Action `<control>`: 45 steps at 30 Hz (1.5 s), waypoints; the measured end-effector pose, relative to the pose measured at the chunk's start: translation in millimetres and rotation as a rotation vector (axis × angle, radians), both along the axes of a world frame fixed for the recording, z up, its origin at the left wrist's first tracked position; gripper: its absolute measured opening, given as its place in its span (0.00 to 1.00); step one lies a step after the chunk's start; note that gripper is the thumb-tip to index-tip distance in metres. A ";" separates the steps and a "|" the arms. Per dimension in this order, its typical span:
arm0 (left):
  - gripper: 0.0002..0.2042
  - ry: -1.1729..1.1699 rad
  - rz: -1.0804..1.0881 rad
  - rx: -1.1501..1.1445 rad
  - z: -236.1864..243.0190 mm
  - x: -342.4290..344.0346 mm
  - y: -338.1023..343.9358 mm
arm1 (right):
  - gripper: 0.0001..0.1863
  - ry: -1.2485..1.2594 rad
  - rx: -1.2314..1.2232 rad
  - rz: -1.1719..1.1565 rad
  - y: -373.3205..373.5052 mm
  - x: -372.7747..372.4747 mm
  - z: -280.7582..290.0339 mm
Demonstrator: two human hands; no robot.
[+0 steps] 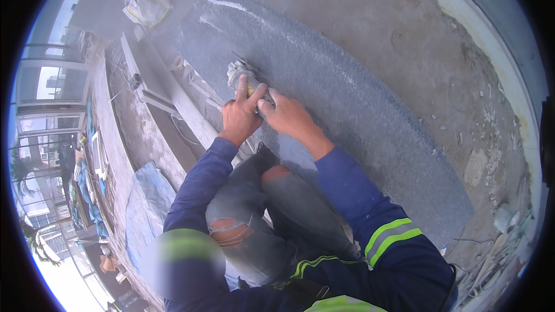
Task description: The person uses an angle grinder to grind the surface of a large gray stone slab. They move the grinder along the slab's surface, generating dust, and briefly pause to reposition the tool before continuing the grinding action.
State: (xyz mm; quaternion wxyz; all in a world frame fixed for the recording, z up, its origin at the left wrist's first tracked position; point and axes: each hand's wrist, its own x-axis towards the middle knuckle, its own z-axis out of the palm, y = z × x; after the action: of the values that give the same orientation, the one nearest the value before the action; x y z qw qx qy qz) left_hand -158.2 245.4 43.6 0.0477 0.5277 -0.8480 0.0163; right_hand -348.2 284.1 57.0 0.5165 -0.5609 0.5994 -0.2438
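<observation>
A dust-coated power tool, looking like an angle grinder (pixel 241 74), is pressed against a long grey stone slab (pixel 347 98). White powder covers its head, and a bit of yellow body shows by my fingers. My left hand (pixel 241 117) is closed on the tool from the left, with its index finger laid along the top. From the right, my right hand (pixel 289 120) grips the rear part, its fingertips meeting those of the left. Both palms hide most of the tool's body. Its disc is hard to make out through the dust.
The slab has a curved far edge and pale dust streaks. At left lie long boards (pixel 151 78) and a blue sheet (pixel 149 205). A crumpled white sack (pixel 147 7) lies at the upper left. Rubble and scraps (pixel 500 260) sit at the lower right. My bent knees are close to the slab.
</observation>
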 end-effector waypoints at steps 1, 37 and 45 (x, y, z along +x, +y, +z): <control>0.39 -0.011 -0.007 -0.010 0.5 -1.2 3.1 | 0.41 0.017 -0.008 -0.006 3.3 -1.1 0.4; 0.41 -0.010 -0.041 -0.022 -9.5 4.3 -6.8 | 0.40 0.046 -0.073 -0.027 2.0 0.3 -4.8; 0.41 -0.015 0.001 0.019 -9.3 6.9 -21.1 | 0.40 0.041 -0.071 -0.009 -15.7 8.4 -7.8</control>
State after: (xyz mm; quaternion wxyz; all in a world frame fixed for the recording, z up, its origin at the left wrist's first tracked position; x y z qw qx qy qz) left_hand -151.4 224.3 34.3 0.0361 0.5284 -0.8481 0.0122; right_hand -339.8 268.4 49.2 0.4827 -0.5809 0.6035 -0.2556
